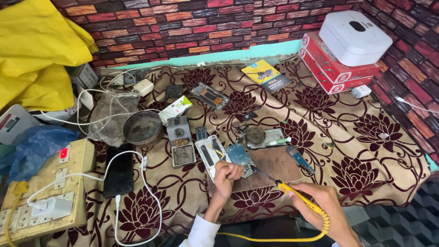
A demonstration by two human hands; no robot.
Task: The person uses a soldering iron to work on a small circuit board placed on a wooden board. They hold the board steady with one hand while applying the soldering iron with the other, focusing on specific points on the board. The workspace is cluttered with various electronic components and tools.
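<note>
Right hand (327, 206) grips yellow soldering iron (299, 197); left hand (227, 176) pinches blue circuit board (241, 158) mid-cloth, clutter just left.

Floral cloth (366, 151) under scattered phone parts (210, 153)

The circuit board (241, 158) lies on the mat (270, 167) at the middle of the surface (366, 151). Left of the circuit board sit the opened phone (209, 155), the solder stand (180, 141) and the bowl (142, 128). Behind the circuit board lies the booklet (265, 76), with the stacked boxes (336, 68) right of it
</note>
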